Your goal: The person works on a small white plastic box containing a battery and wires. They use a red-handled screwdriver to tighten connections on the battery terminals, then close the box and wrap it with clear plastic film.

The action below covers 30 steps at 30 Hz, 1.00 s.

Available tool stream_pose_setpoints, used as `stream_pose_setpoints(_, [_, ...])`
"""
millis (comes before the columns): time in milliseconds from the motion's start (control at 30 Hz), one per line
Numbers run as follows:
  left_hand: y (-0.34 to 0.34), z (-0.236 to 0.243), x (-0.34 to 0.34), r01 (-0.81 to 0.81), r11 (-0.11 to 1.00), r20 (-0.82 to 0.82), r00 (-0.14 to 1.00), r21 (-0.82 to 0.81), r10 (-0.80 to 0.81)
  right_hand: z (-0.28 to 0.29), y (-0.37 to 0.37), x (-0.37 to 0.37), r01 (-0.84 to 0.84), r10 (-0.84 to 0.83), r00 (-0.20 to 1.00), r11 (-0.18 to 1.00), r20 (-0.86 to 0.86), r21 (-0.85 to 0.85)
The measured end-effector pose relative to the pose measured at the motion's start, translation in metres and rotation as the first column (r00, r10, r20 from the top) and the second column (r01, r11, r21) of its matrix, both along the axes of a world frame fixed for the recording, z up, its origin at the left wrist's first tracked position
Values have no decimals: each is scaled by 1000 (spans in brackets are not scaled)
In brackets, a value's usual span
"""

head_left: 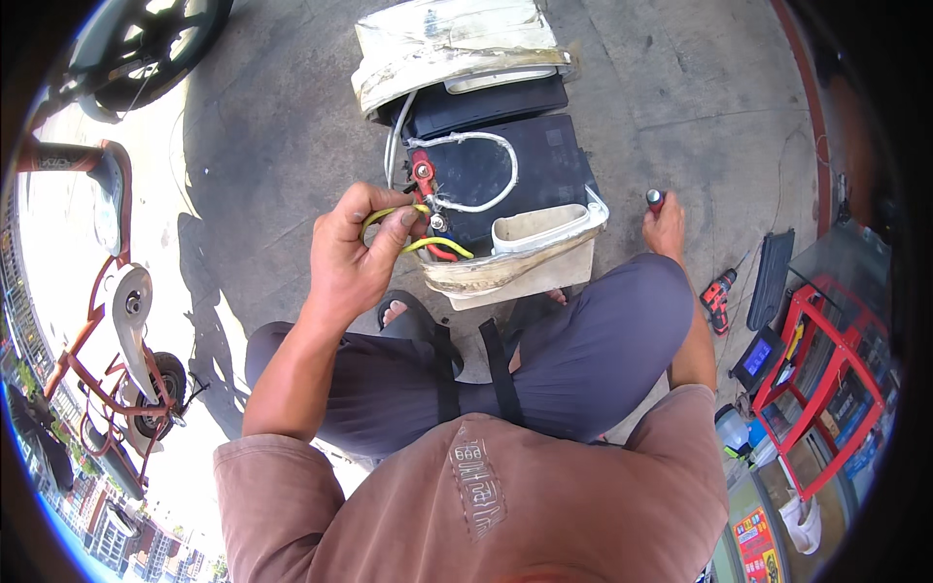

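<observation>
Between my feet stands a dirty white battery case (525, 270), with black batteries (554, 155) in it. My left hand (355, 257) is at its left edge, thumb and fingers pinching a yellow wire (372, 225) beside a bolt terminal (437, 222). A red terminal cover (422, 170) with a bolt sits just beyond. From the terminals a white wire (512, 160) loops over the battery top. Off to the right, near my knee, my right hand (665, 229) is closed round a red-handled tool (654, 200) with a shiny metal end; its exact kind is unclear.
A red cordless drill (719, 299) lies on the ground at right, near a black bar-shaped part (771, 280) and a red metal frame (841, 355). A small device with a lit blue screen (757, 357) is beside them. Left are a red scooter frame (92, 364) and a wheel (146, 58).
</observation>
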State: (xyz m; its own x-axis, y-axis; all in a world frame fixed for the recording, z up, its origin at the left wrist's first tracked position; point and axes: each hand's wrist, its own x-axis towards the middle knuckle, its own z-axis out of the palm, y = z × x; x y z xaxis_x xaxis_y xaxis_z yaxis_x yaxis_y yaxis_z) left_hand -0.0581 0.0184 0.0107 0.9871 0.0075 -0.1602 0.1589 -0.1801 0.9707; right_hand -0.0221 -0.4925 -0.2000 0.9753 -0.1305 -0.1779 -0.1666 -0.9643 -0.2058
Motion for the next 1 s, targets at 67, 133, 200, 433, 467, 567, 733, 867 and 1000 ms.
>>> stream_pose_setpoints(67, [0, -3, -1, 4, 1000, 16, 1000, 11, -4, 57, 3, 44, 85, -104, 989, 982, 109, 171])
stream_pose_setpoints(133, [2, -4, -2, 23, 999, 25, 999, 26, -24, 150, 35, 82, -36, -102, 930, 931, 353, 362])
stream_pose_setpoints(200, [3, -6, 0, 53, 998, 67, 996, 35, -55, 249, 84, 98, -228, -44, 861, 857, 507, 461])
stream_pose_setpoints(433, [6, 1, 7, 165, 983, 55, 984, 84, -170, 349, 240, 42, -708, 154, 660, 455, 735, 541])
stream_pose_setpoints(467, [9, 0, 5, 163, 981, 68, 983, 107, -171, 338, 254, 31, -707, 154, 669, 432, 727, 560])
stream_pose_setpoints(567, [8, 1, 7, 201, 972, 77, 974, 123, -212, 328, 269, 8, -697, 206, 685, 464, 699, 547])
stream_pose_setpoints(733, [4, -5, 4, 79, 994, 173, 981, 80, -91, 326, 266, 10, -763, 392, 643, 405, 658, 504])
stream_pose_setpoints(867, [6, 1, 4, 143, 981, 33, 988, 134, -149, 331, 255, 20, -807, 518, 577, 246, 631, 536])
stream_pose_setpoints(1000, [6, 2, 5, 148, 978, 61, 986, 147, -158, 335, 257, 19, -786, 517, 599, 238, 611, 570])
